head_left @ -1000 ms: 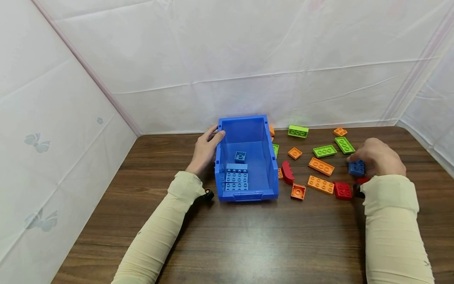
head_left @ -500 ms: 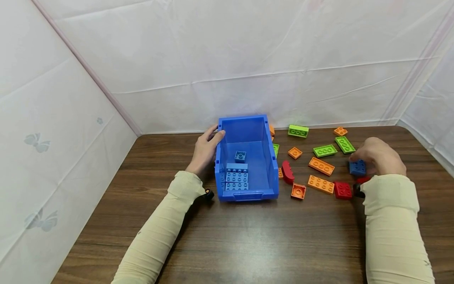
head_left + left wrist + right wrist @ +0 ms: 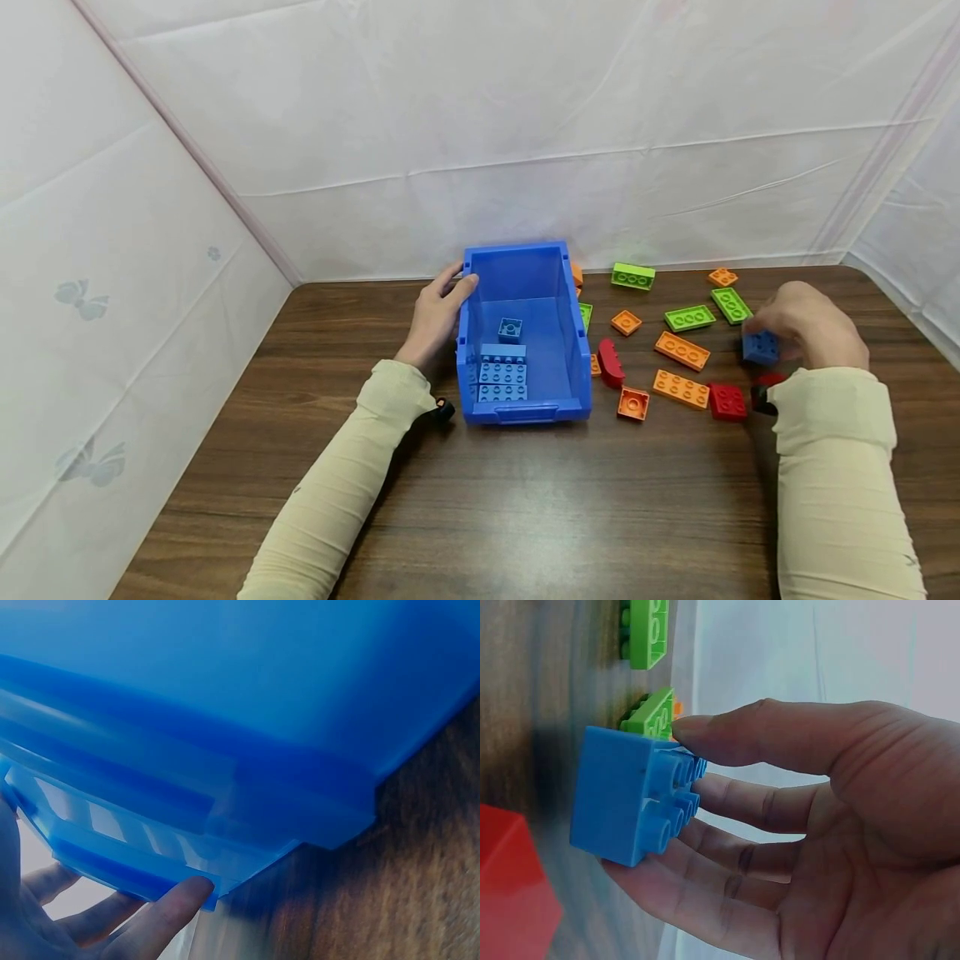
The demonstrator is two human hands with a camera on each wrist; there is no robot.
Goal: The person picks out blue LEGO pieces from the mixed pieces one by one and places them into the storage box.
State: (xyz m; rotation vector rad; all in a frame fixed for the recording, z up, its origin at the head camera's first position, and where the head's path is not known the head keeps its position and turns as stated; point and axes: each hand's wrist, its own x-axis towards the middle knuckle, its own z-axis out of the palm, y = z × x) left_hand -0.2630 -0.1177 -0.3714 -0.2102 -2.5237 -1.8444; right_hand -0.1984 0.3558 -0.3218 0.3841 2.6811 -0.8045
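My left hand (image 3: 433, 321) grips the left side of an open blue plastic bin (image 3: 525, 412) near its back corner. The left wrist view shows the bin's rim (image 3: 127, 881) between thumb and fingers. Inside the bin, along its left side, lie several blue bricks (image 3: 502, 373), and a small square one (image 3: 510, 330) sits farther back. Over at the right, my right hand (image 3: 813, 329) pinches a blue studded toy brick (image 3: 611, 796) between thumb and fingers, studs facing the palm. A red brick (image 3: 514, 885) lies close by it.
Loose orange, green and red bricks spread between the bin and my right hand, among them an orange plate (image 3: 681, 389), a green plate (image 3: 690, 317) and a red curved brick (image 3: 611, 363). White sheeting (image 3: 480, 125) stands behind the wooden table (image 3: 525, 508).
My right hand and the blue brick have shifted slightly up and to the right. The left hand stays on the bin, and the loose bricks lie as before.
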